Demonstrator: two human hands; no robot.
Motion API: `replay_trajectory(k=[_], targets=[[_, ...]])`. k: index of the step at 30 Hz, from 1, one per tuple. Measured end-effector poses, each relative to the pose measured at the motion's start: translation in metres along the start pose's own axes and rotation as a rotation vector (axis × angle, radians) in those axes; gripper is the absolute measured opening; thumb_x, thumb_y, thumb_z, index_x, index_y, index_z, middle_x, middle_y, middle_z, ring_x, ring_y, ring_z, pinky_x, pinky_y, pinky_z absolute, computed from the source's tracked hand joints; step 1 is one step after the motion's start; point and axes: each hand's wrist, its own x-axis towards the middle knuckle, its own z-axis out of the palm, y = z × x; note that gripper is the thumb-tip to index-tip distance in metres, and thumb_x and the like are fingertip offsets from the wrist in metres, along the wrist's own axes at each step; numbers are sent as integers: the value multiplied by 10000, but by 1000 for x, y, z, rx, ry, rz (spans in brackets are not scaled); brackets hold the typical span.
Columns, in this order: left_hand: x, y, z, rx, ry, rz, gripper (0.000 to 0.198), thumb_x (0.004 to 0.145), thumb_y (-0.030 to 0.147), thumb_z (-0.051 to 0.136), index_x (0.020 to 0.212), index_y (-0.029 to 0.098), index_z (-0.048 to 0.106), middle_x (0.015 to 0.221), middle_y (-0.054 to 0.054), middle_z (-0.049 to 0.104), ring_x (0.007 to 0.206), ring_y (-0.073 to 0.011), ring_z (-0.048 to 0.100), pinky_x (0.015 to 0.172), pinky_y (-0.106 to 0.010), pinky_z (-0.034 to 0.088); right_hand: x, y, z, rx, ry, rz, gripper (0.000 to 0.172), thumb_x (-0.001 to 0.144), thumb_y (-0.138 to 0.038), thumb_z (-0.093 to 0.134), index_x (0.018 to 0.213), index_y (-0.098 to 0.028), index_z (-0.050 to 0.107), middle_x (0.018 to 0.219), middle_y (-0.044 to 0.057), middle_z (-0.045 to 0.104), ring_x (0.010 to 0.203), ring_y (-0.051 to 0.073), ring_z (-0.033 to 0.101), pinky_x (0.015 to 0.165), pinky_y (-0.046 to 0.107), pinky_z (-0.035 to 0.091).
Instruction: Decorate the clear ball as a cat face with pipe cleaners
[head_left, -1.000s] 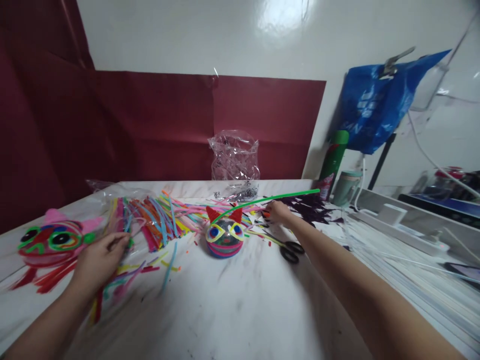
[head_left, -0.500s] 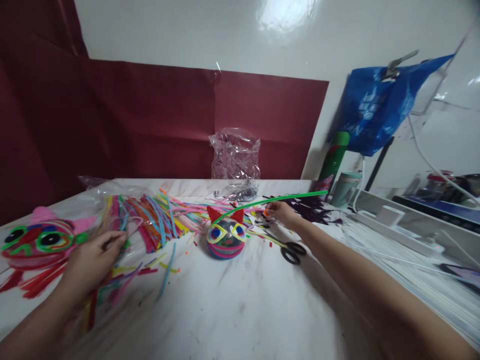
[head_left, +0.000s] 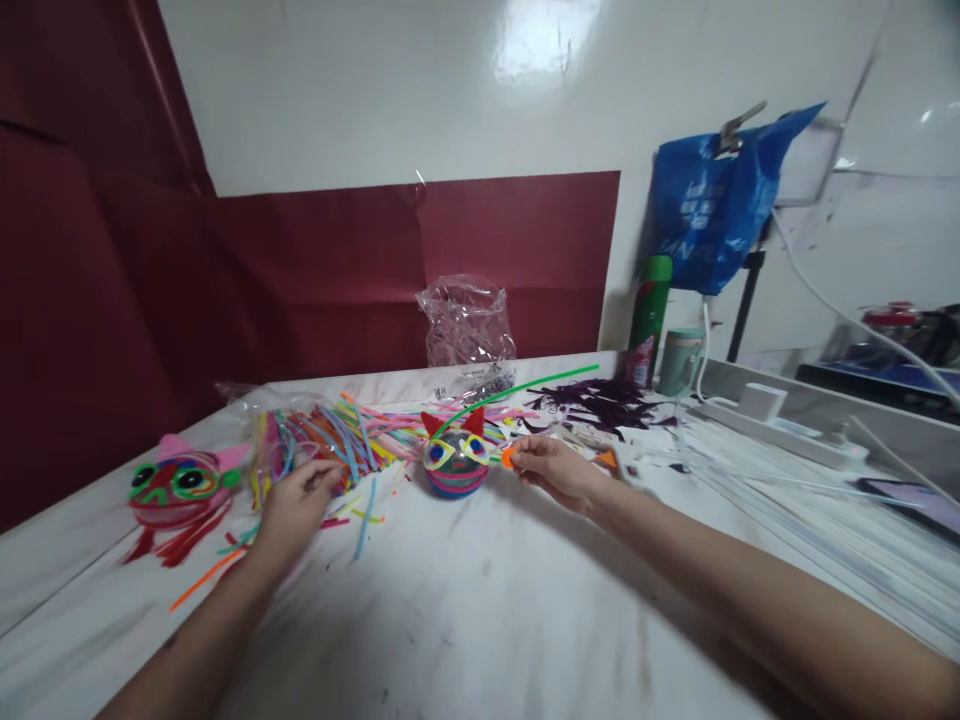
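My right hand (head_left: 555,468) pinches a small round orange piece (head_left: 508,457) to the right of a ball-shaped cat head (head_left: 455,475). The cat head has red pointed ears, yellow-rimmed blue eyes and pink and blue bands. From near its ears a green pipe cleaner (head_left: 540,379) stretches up and right. Over the near edge of a pile of coloured pipe cleaners (head_left: 349,440) is my left hand (head_left: 304,490), its fingers curled; what lies between them is hidden. A second animal head (head_left: 176,490), pink and red with green-ringed eyes, rests at the left.
A clear plastic bag (head_left: 469,325) stands against the wall. Dark purple strips (head_left: 600,402) lie at the back right, before a green can (head_left: 651,315) and a cup (head_left: 681,360). A power strip (head_left: 787,435) and long white strips (head_left: 795,540) occupy the right side.
My left hand has moved right, onto the pipe cleaners. My right hand has come nearer the cat head with the orange piece. The scissors no longer show. The view has shifted.
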Motion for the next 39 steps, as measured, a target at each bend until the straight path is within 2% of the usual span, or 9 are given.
replay_trajectory(k=[5, 8, 12, 16, 19, 23, 25, 29, 39], targets=[[-12, 48, 23, -75, -206, 123, 267, 741, 409, 550, 786, 180, 678, 731, -23, 692, 695, -177, 609, 643, -259, 463, 0, -4, 15, 17, -8, -42, 338, 497, -374, 812, 637, -172, 581, 553, -43, 551, 497, 83, 457, 511, 243, 362], [-14, 76, 45, -204, -244, 142, 228, 745, 371, 564, 784, 181, 685, 745, -25, 694, 719, -176, 618, 659, -265, 465, 12, -5, 22, 0, 33, -88, 301, 531, -349, 775, 640, -190, 544, 536, -59, 538, 485, 78, 442, 510, 239, 353], [-13, 97, 73, -419, -144, 16, 165, 692, 312, 608, 754, 168, 656, 737, -24, 676, 710, -165, 615, 670, -271, 471, 18, -8, 35, -57, 14, -115, 215, 590, -326, 699, 650, -196, 539, 510, -49, 557, 469, 96, 469, 495, 244, 363], [-20, 108, 92, -585, -282, -86, 202, 656, 305, 646, 792, 156, 635, 691, -9, 649, 648, -142, 603, 603, -247, 467, 8, -8, 52, -133, -68, -173, 129, 592, -262, 682, 634, -185, 588, 504, -50, 552, 468, 99, 478, 491, 245, 379], [-25, 105, 100, -605, -273, -53, 220, 659, 309, 660, 813, 157, 621, 708, -14, 642, 648, -138, 596, 598, -247, 466, 5, -4, 57, -176, -55, -223, 103, 591, -240, 674, 641, -186, 603, 529, -46, 561, 496, 105, 491, 511, 245, 391], [-12, 85, 105, -418, 16, 51, 197, 741, 326, 601, 874, 182, 621, 817, -35, 636, 761, -171, 604, 705, -301, 484, 20, 1, 54, -211, 71, -255, 90, 599, -252, 635, 621, -196, 568, 553, -31, 573, 520, 116, 497, 530, 251, 391], [-2, 73, 107, -390, 63, 55, 204, 735, 285, 613, 918, 195, 625, 968, -58, 640, 932, -205, 598, 835, -344, 468, 31, 2, 54, -229, 120, -254, 99, 602, -262, 614, 591, -203, 536, 517, -37, 543, 486, 111, 463, 505, 250, 368], [6, 56, 116, -414, 30, 63, 327, 722, 245, 639, 1046, 212, 610, 1169, -71, 612, 1149, -231, 524, 982, -377, 395, 40, 2, 63, -298, 170, -276, 84, 594, -247, 577, 550, -206, 518, 502, -34, 528, 472, 115, 452, 491, 252, 344], [-14, 44, 139, -485, -74, 79, 418, 698, 202, 675, 1097, 208, 551, 1101, -75, 646, 1041, -213, 599, 938, -378, 444, 32, 12, 67, -372, 295, -351, 90, 629, -258, 552, 559, -219, 510, 536, -21, 529, 530, 142, 468, 546, 271, 363]])
